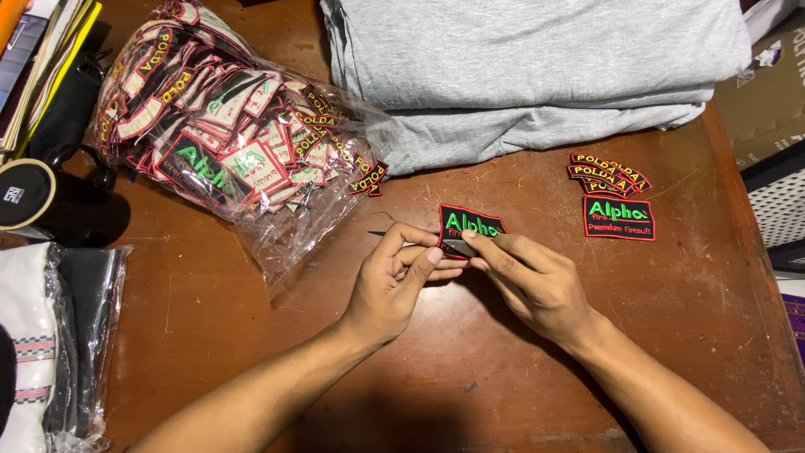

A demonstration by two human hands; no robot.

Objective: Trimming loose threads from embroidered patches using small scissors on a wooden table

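Note:
My right hand (532, 281) pinches a black embroidered patch (466, 223) with a red border and green lettering, held just above the brown table (251, 335). My left hand (396, 281) grips small thread snips (453, 248); the thin metal tip pokes out left of the fingers and the blades meet the patch's lower edge. Both hands are close together at the table's middle.
A clear plastic bag (222, 126) stuffed with several similar patches lies at upper left. Folded grey fabric (537, 67) fills the back. A small pile of finished patches (615, 197) sits at right. A dark mug (42, 201) and bagged clothing (50, 344) occupy the left edge.

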